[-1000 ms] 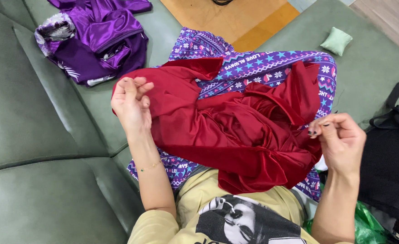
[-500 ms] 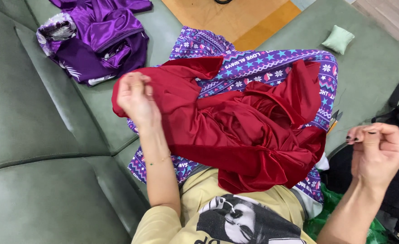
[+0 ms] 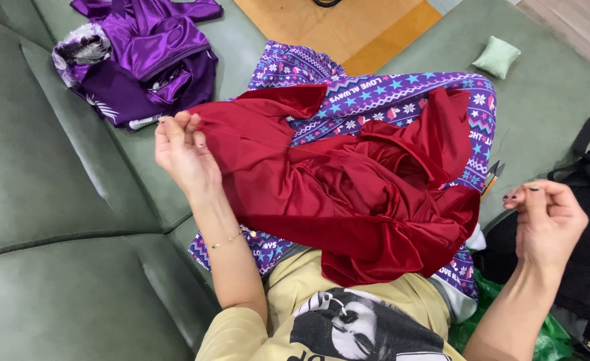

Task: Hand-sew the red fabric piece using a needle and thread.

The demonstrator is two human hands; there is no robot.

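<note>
the left hand is raised at the left edge of the red cloth, fingers curled together and pinching the cloth's hem between fingertips and thumb. the cloth spreads away from that hand to the right and toward the person, bunched in folds over the lap, so the hand sits at the cloth's far left corner with the bulk of it beside and below the wrist. a thin bracelet circles the left forearm.

the right hand is held up well apart from the cloth, off its right edge, over the black bag. its fingertips are pressed together as if pinching something very fine; whether it holds a needle or thread is too small to tell. it does not touch the cloth.

under the red cloth lies a purple patterned blanket, showing above the cloth and along its lower left and right edges. small scissors lie just beside the blanket's right edge, between the cloth and the right hand. all of it rests on a green sofa.

on the sofa, up and left of the left hand, near it but not touching, is a heap of purple satin. a small green cushion lies far to the upper right. a green plastic bag shows near the right forearm. the person wears a yellow shirt with a dark print.
</note>
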